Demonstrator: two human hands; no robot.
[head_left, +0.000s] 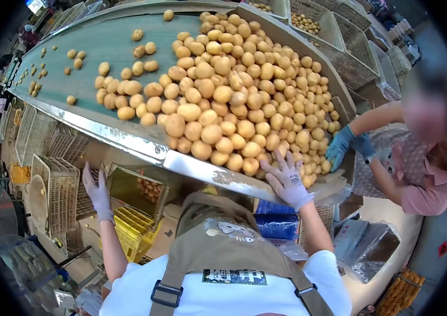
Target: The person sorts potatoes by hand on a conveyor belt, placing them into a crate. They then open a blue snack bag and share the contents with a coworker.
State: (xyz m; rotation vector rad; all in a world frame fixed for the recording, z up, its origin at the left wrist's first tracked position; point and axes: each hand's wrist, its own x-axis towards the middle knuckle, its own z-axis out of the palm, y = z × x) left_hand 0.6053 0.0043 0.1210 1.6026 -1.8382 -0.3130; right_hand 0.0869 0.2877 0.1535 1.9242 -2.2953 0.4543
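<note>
At the far left, empty wire baskets [55, 195] stand on edge below the sorting line. Just beside them the left hand [98, 192], in a pale glove, is raised with its fingers spread wide and holds nothing; whether it touches the basket rim cannot be told. Right of it is a metal bin [128, 184] with a few small potatoes inside, and a yellow crate [128, 231] sits below that.

Above runs a green belt [102, 47] with a shiny metal edge. It has scattered potatoes on its left stretch. Towards the right they thicken into a dense heap of potatoes [234, 89] that fills the belt up to its end wall.

The right hand [286, 179], also in a pale glove, lies flat on the near edge of that heap. Its fingers are splayed wide over the potatoes, resting on them without gripping any.

Further right, a co-worker's hand [339, 145] in a blue glove reaches into the same heap from the side, and is well apart from the right hand. At the upper right, more wire crates [334, 31] stand behind the belt, one of them holding small potatoes.
</note>
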